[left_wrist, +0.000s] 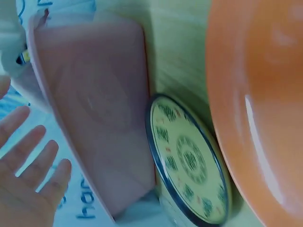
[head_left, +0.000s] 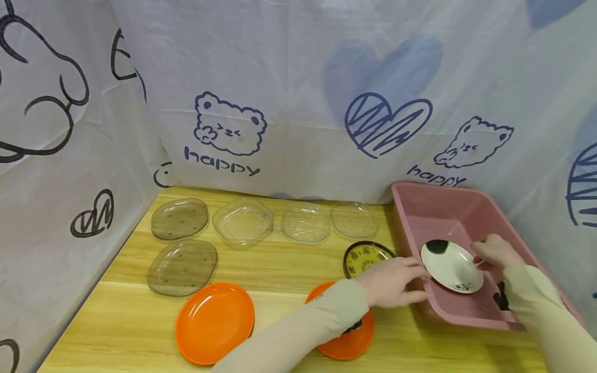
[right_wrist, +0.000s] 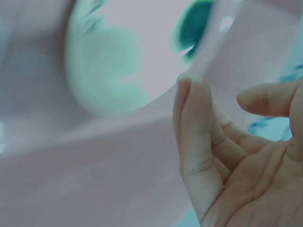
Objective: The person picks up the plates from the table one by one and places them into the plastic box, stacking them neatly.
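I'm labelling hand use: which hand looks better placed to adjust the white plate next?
Probably the right: the right hand is inside the tub, open and close beside the white plate. The left hand, also open, is only at the tub's rim, on the opposite side.

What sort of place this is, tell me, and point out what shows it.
Probably a makeshift tabletop work corner: cloth printed with bears and hearts screens the back and side of a wood-grain table, which bears a pink basin and spread-out dishes.
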`<state>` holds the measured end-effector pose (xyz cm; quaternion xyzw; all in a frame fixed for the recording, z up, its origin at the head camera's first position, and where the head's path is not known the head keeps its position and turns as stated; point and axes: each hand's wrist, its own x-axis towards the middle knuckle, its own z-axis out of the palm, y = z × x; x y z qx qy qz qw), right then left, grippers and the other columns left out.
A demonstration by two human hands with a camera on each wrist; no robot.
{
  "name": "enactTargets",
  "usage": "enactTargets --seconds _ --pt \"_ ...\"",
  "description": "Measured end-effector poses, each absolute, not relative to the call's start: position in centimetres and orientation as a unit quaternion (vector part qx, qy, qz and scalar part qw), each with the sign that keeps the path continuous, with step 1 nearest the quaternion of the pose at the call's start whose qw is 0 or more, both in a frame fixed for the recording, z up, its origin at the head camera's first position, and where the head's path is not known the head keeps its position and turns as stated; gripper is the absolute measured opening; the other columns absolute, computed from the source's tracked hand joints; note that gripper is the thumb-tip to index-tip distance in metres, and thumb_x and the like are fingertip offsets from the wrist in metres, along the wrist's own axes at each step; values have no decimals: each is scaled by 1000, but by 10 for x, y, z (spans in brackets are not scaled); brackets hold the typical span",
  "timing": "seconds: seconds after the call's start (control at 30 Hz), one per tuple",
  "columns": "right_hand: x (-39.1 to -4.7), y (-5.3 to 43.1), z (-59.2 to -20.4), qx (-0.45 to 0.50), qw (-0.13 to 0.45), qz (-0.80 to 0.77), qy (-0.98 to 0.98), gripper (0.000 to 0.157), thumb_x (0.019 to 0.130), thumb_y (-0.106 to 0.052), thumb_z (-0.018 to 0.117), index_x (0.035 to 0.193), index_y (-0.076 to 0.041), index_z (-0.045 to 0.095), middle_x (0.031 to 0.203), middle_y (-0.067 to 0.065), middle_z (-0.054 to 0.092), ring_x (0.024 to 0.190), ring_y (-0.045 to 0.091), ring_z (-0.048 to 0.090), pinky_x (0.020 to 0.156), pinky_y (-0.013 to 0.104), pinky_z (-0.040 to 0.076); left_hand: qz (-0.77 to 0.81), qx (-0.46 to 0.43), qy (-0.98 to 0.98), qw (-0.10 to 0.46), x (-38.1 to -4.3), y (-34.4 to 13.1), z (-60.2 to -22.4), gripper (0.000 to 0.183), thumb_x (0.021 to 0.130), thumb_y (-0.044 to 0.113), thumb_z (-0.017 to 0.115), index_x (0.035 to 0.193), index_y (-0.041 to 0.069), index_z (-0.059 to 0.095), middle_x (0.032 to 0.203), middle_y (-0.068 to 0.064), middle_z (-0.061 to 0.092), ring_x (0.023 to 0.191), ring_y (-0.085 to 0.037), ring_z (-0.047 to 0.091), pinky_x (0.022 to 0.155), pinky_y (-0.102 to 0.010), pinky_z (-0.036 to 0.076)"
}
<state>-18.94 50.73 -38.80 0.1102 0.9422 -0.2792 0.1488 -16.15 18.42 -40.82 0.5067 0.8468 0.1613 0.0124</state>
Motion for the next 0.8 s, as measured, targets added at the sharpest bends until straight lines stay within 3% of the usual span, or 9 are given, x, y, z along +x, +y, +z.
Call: enactTargets --seconds 0.07,0.27,0.43,0.8 --pt "-193 490 -381 88 127 -280 948 54 103 -22 37 128 25 42 90 25 68 70 14 67 63 31 62 189 500 845 -2 -167 174 -408 42 104 49 48 140 30 58 141 13 56 126 -1 56 107 -13 45" --pt "-193 435 -364 32 47 -313 948 46 107 -28 41 127 13 52 96 22 72 71 12 69 65 27 62 253 440 862 4 -179 139 -408 35 105 34 51 138 25 59 140 8 60 126 -8 60 107 -21 49" --pt "-184 394 -353 1 -8 -331 944 40 107 -25 41 126 6 57 98 22 70 68 11 68 63 24 59 270 387 881 44 -183 111 -409 43 103 31 58 144 22 53 151 3 53 138 -16 53 115 -32 45" --pt "-167 327 -347 -49 -78 -401 911 28 104 -12 45 119 6 61 91 22 69 68 9 67 59 27 59 288 295 905 107 -194 66 -427 49 95 35 69 138 15 57 135 -7 63 120 -22 63 102 -37 54"
